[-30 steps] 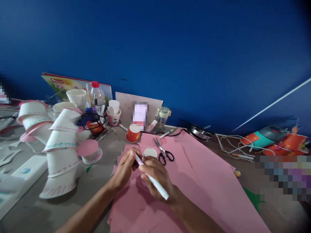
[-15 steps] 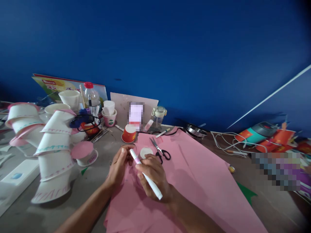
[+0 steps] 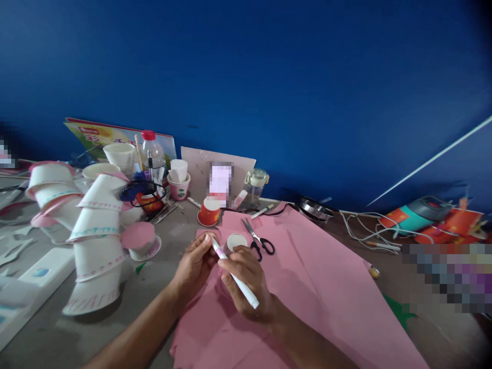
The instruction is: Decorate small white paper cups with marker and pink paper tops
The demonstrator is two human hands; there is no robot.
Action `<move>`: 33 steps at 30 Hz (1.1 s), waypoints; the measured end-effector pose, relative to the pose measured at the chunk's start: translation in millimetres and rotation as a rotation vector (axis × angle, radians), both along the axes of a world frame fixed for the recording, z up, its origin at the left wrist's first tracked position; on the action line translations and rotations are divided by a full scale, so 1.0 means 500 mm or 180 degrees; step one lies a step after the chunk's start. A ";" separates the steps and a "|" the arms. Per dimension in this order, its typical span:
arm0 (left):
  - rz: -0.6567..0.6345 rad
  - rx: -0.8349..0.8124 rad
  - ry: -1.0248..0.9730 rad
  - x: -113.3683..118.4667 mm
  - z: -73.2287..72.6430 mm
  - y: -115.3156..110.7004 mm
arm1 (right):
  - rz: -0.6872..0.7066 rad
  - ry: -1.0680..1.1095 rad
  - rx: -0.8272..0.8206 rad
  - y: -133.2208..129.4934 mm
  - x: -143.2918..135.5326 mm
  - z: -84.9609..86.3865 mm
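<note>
My right hand [image 3: 246,279] grips a white marker [image 3: 244,288] with a pink band, its narrow end pointing up and left. That end reaches the fingertips of my left hand [image 3: 196,259], which is closed in a pinch. What the left fingers hold is hidden. Both hands are above pink paper sheets [image 3: 307,287]. Just beyond them on the paper lies a small white disc [image 3: 236,242]. Scissors with black handles [image 3: 258,239] rest partly open to its right. A red paper cup [image 3: 208,214] stands upside down behind the left hand.
White paper cups [image 3: 98,223] joined in bent chains stand at left, beside a pink-topped cup [image 3: 140,238]. Along the blue wall are a red-capped bottle [image 3: 151,154], a phone [image 3: 220,179] and a lidded jar [image 3: 255,187]. White cables [image 3: 357,228] tangle at right.
The view has shifted slightly, so things sit further right. The marker's upper end looks narrower, where a wider white end showed before. Both hands stay close together.
</note>
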State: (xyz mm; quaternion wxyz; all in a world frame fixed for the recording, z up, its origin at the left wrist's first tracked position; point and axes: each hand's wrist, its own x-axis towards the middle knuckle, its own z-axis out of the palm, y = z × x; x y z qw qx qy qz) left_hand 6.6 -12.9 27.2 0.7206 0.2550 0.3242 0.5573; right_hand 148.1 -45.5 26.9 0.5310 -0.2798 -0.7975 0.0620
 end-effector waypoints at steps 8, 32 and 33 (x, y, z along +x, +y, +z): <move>0.0009 0.0057 0.0024 -0.001 -0.005 -0.002 | -0.0329 -0.0561 0.0608 -0.004 0.003 0.004; 0.0462 0.0384 -0.0024 -0.036 0.052 0.021 | 0.0018 -0.0304 0.0729 -0.033 0.007 0.016; 0.0602 0.0532 0.0071 -0.040 0.065 0.019 | -0.0033 -0.0097 0.0718 -0.031 0.008 0.022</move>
